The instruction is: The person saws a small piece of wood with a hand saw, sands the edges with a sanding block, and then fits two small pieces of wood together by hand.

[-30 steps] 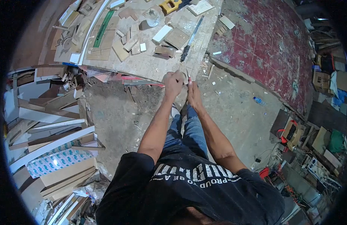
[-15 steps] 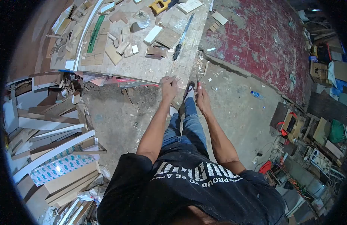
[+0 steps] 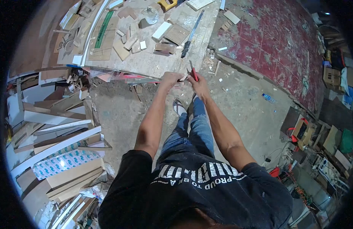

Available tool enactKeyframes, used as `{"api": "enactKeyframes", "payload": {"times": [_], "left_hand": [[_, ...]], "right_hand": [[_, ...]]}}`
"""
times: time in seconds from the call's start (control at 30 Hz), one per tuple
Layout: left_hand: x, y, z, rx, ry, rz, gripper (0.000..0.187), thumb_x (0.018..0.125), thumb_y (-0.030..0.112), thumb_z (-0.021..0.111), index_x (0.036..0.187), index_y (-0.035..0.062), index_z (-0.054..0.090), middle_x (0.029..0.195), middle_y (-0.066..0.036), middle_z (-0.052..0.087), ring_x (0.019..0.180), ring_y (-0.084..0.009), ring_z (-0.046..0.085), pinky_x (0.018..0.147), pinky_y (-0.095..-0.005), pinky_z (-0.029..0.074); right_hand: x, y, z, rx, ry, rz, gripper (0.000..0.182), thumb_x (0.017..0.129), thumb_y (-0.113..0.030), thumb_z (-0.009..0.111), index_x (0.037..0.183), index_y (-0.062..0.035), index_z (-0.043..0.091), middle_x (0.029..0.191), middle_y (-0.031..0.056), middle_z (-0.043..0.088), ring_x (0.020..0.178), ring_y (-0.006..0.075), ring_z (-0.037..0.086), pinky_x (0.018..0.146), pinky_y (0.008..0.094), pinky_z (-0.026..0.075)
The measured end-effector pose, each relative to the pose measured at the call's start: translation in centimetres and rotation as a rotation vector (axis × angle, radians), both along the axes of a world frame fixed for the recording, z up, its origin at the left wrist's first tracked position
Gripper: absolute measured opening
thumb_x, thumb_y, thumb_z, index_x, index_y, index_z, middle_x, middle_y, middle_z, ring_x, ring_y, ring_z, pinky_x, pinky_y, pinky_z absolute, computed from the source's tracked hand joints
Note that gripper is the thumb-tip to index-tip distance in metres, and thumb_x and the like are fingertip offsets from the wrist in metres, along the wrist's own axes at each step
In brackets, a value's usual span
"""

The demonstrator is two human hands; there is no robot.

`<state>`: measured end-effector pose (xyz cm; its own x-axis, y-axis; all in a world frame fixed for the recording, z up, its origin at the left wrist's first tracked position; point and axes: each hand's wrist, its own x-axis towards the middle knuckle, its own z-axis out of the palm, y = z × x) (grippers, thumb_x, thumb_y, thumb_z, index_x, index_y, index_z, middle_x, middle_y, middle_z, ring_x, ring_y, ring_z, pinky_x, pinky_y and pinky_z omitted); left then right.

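Rough, dusty wooden workbench (image 3: 153,63) at twelve o'clock; matt wood offcuts (image 3: 123,47) on it; glossy red pencil (image 3: 193,72) in right hand (image 3: 199,84).

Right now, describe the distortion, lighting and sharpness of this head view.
Head view: strong fisheye, black corners, the cluttered plywood workbench edge bows; dim bluish light, soft shadows; the left hand and the right hand, holding a thin red-handled tool, look slightly soft.

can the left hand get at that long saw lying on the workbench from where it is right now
Probably yes. The left hand is at the workbench edge, and the saw handle lies just beyond it with only sawdust and small scraps between. The hand seems to pinch a small piece, though, so it isn't free.
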<state>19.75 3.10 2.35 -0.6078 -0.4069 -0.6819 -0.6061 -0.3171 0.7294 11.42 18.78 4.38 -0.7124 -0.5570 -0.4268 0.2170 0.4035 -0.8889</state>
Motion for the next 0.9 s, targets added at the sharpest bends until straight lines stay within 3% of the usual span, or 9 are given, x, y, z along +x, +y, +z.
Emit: {"api": "enactKeyframes", "payload": {"times": [0.13, 0.27, 0.47, 0.57, 0.7, 0.77, 0.8, 0.87, 0.9], "left_hand": [[-0.9, -0.1, 3.1, 0.081, -0.007, 0.029, 0.027, 0.084, 0.019, 0.072, 0.103, -0.0008, 0.072, 0.088, -0.006, 0.07, 0.074, -0.015, 0.066, 0.057, -0.0303, 0.057], [-1.9, 0.8, 4.3, 0.014, -0.09, 0.085, 0.028, 0.085, 0.021, 0.071, 0.104, 0.0002, 0.071, 0.089, -0.007, 0.07, 0.076, -0.0146, 0.065, 0.056, -0.0297, 0.057], [-1.6, 3.0, 3.3, -0.039, 0.03, 0.16, 0.029, 0.086, 0.021, 0.071, 0.105, -0.0005, 0.071, 0.091, -0.009, 0.07, 0.071, -0.0159, 0.067, 0.053, -0.0293, 0.056], [-1.7, 3.5, 3.5, -0.123, 0.049, 0.18, 0.029, 0.087, 0.021, 0.07, 0.105, -0.0011, 0.07, 0.09, -0.009, 0.07, 0.07, -0.0161, 0.068, 0.05, -0.0289, 0.055], [-1.7, 3.7, 4.1, -0.165, 0.029, 0.177, 0.028, 0.087, 0.023, 0.07, 0.103, -0.0005, 0.072, 0.089, -0.009, 0.069, 0.069, -0.0147, 0.067, 0.049, -0.0286, 0.054], [-1.5, 3.8, 3.6, -0.196, 0.032, 0.169, 0.028, 0.087, 0.023, 0.07, 0.102, -0.0005, 0.072, 0.088, -0.01, 0.068, 0.068, -0.0144, 0.066, 0.05, -0.0284, 0.053], [-1.5, 3.9, 3.2, -0.282, 0.061, 0.144, 0.028, 0.087, 0.023, 0.07, 0.101, -0.0009, 0.072, 0.087, -0.01, 0.067, 0.067, -0.0147, 0.066, 0.052, -0.0284, 0.052], [-1.4, 4.0, 2.2, -0.368, 0.091, 0.12, 0.028, 0.086, 0.023, 0.07, 0.1, -0.0013, 0.072, 0.086, -0.011, 0.066, 0.066, -0.015, 0.065, 0.054, -0.0284, 0.051], [-1.4, 4.1, 1.7, -0.437, 0.091, 0.115, 0.027, 0.087, 0.022, 0.07, 0.1, -0.0013, 0.072, 0.086, -0.012, 0.066, 0.066, -0.0156, 0.065, 0.057, -0.0285, 0.051]], "right_hand": [[-0.9, -1.3, 2.0, 0.005, 0.007, 0.002, 0.034, 0.09, -0.031, 0.063, 0.108, -0.0015, 0.065, 0.074, 0.0032, 0.061, 0.065, 0.0125, 0.053, 0.062, 0.0284, 0.044], [-1.8, -2.2, -0.6, -0.001, 0.078, 0.039, 0.035, 0.091, -0.03, 0.062, 0.108, 0.0, 0.064, 0.077, 0.0051, 0.063, 0.07, 0.0148, 0.056, 0.067, 0.0292, 0.045], [0.1, 0.8, 0.9, 0.109, 0.004, -0.035, 0.047, 0.097, -0.043, 0.047, 0.098, 0.0, 0.064, 0.074, 0.0088, 0.061, 0.069, 0.0187, 0.057, 0.064, 0.0334, 0.044], [2.3, 2.2, 2.0, 0.209, 0.093, 0.048, 0.058, 0.101, -0.048, 0.031, 0.094, 0.0036, 0.056, 0.08, 0.0257, 0.06, 0.081, 0.0423, 0.06, 0.072, 0.0448, 0.044], [3.0, 1.9, 1.1, 0.211, 0.124, 0.067, 0.055, 0.102, -0.045, 0.03, 0.092, 0.0033, 0.053, 0.083, 0.03, 0.059, 0.084, 0.0503, 0.057, 0.072, 0.0498, 0.043], [3.0, 1.8, 0.9, 0.264, 0.199, 0.104, 0.057, 0.1, -0.051, 0.029, 0.101, -0.0019, 0.057, 0.076, 0.0198, 0.059, 0.076, 0.037, 0.059, 0.069, 0.0429, 0.044], [3.1, 1.8, 1.1, 0.265, 0.197, 0.101, 0.057, 0.1, -0.051, 0.029, 0.101, -0.0019, 0.057, 0.076, 0.0198, 0.059, 0.076, 0.037, 0.059, 0.069, 0.0429, 0.044], [3.0, 1.6, 1.7, 0.218, 0.186, 0.113, 0.046, 0.103, -0.039, 0.032, 0.097, 0.0024, 0.05, 0.083, 0.0362, 0.058, 0.085, 0.0557, 0.055, 0.071, 0.0588, 0.039], [3.1, 1.4, 2.2, 0.22, 0.187, 0.113, 0.046, 0.103, -0.039, 0.032, 0.097, 0.0024, 0.05, 0.083, 0.0362, 0.058, 0.085, 0.0557, 0.055, 0.071, 0.0588, 0.039]]}}
